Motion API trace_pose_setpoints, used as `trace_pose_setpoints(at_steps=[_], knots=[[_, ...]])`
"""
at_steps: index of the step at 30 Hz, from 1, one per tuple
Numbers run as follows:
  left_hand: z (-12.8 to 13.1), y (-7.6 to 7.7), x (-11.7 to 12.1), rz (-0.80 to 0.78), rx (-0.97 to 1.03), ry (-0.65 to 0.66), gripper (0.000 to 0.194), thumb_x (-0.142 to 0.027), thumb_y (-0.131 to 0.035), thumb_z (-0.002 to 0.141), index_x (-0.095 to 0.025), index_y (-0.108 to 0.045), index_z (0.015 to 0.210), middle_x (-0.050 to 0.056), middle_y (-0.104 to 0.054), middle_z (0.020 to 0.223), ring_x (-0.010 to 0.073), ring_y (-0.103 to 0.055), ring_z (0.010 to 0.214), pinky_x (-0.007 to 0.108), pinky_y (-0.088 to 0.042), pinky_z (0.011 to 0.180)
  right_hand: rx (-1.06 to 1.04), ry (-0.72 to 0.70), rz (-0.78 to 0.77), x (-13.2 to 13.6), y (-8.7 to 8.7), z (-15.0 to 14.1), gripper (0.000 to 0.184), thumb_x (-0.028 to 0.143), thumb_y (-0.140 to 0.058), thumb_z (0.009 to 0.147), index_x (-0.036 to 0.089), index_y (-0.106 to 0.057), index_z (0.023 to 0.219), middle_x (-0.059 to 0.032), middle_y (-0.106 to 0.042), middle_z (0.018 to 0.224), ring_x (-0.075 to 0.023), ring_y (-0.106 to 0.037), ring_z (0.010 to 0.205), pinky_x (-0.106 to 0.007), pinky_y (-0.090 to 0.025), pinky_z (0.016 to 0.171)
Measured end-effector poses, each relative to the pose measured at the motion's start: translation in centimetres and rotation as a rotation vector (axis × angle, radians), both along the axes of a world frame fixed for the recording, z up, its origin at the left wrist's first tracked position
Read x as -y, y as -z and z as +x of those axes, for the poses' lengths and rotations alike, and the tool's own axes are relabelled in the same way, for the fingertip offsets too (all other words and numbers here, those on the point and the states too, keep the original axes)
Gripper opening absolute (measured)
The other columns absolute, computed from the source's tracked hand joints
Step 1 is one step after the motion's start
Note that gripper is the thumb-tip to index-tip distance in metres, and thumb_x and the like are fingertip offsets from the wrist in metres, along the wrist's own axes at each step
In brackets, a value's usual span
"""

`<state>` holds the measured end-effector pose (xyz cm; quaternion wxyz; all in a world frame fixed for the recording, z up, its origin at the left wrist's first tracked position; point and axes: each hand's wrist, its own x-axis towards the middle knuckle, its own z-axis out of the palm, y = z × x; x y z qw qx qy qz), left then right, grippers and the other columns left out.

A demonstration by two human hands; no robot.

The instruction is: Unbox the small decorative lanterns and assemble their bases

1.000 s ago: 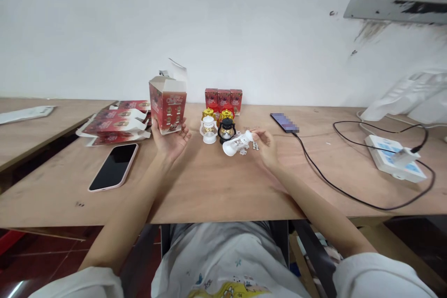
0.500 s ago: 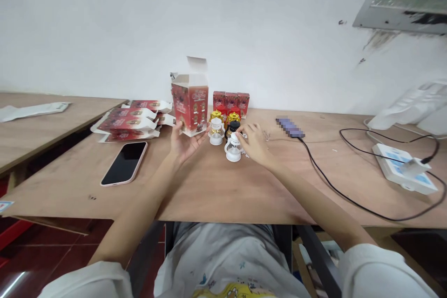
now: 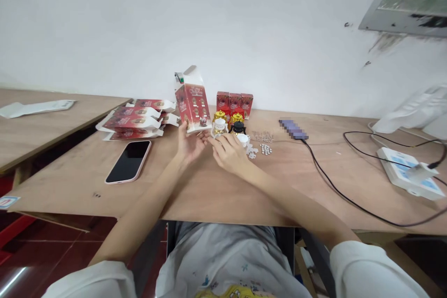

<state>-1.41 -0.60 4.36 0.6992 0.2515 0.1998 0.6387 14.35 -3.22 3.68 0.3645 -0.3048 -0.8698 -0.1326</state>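
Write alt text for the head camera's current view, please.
An open red box tilts in a person's left grip, with the right grip close by, in front of small white, black and gold lanterns. Three smaller boxes stand behind; flattened boxes and a phone lie to the left.

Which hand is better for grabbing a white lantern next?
Probably the right hand: it's close by both white lanterns, while the left hand holds the open-topped red Christmas box. I can't tell whether the right one holds anything already.
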Motion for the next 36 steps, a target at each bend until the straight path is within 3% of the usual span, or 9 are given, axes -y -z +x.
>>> trace_pose_setpoints(at_steps=[4,8,12,17,25,31,36], knots=[[0.2,-0.3,0.4,0.052,0.008,-0.017,0.032,-0.045,-0.052,0.077,-0.016,-0.061,0.088,0.002,-0.066,0.072,0.0155,-0.063,0.071,0.025,-0.051,0.071,-0.123,0.035,-0.041,-0.4,-0.1,-2.8,0.036,0.021,-0.039,0.089,0.015,-0.052,0.122,-0.0131,-0.059,0.112,-0.0263,-0.05,0.105,-0.042,-0.042,0.091],[0.4,-0.1,0.6,0.061,-0.047,-0.023,0.03,-0.044,-0.055,0.074,-0.017,-0.061,0.085,0.003,-0.067,0.073,0.0193,-0.064,0.08,0.028,-0.051,0.077,-0.293,0.019,-0.11,-0.6,-0.5,-4.1,0.041,0.026,-0.043,0.088,0.014,-0.044,0.127,-0.0143,-0.055,0.114,-0.0261,-0.049,0.107,-0.042,-0.042,0.094],[0.5,0.5,0.5,0.118,-0.091,-0.016,0.031,-0.042,-0.058,0.071,-0.017,-0.061,0.09,0.004,-0.068,0.083,0.0235,-0.063,0.095,0.031,-0.05,0.083,-0.414,0.02,-0.15,-0.9,-0.8,-4.3,0.051,0.037,-0.051,0.085,0.015,-0.039,0.13,-0.0155,-0.05,0.118,-0.0266,-0.048,0.111,-0.041,-0.042,0.095],[0.3,1.0,0.1,0.161,-0.095,0.059,0.034,-0.04,-0.06,0.068,-0.017,-0.062,0.093,0.005,-0.069,0.089,0.025,-0.062,0.099,0.033,-0.049,0.087,-0.485,-0.048,-0.209,-1.3,-1.0,-3.9,0.051,0.035,-0.058,0.082,0.017,-0.04,0.127,-0.0132,-0.049,0.116,-0.0243,-0.049,0.11,-0.039,-0.043,0.094],[0.2,0.4,0.7,0.184,-0.122,0.138,0.04,-0.034,-0.065,0.066,-0.014,-0.063,0.101,0.008,-0.07,0.096,0.0276,-0.06,0.107,0.037,-0.046,0.093,-0.505,-0.157,-0.335,-1.9,-2.0,-3.0,0.049,0.035,-0.061,0.081,0.018,-0.041,0.122,-0.0102,-0.046,0.113,-0.0179,-0.054,0.094,-0.034,-0.047,0.086],[-0.3,0.5,-0.1,0.11,-0.03,-0.094,0.035,-0.04,-0.06,0.077,-0.014,-0.063,0.1,0.008,-0.069,0.099,0.0236,-0.063,0.099,0.035,-0.048,0.091,-0.363,-0.045,-0.202,-2.3,-2.2,-2.6,0.05,0.047,-0.069,0.071,0.014,-0.048,0.101,-0.0105,-0.051,0.1,-0.0228,-0.05,0.093,-0.036,-0.045,0.082],[-1.0,0.6,-1.1,0.114,0.005,-0.27,0.028,-0.036,-0.062,0.077,-0.013,-0.064,0.094,0.007,-0.07,0.092,0.0194,-0.066,0.088,0.031,-0.049,0.088,-0.195,0.097,-0.116,-1.9,-1.7,-3.0,0.043,0.056,-0.058,0.077,0.015,-0.056,0.088,-0.0113,-0.058,0.092,-0.026,-0.049,0.093,-0.039,-0.041,0.083]])
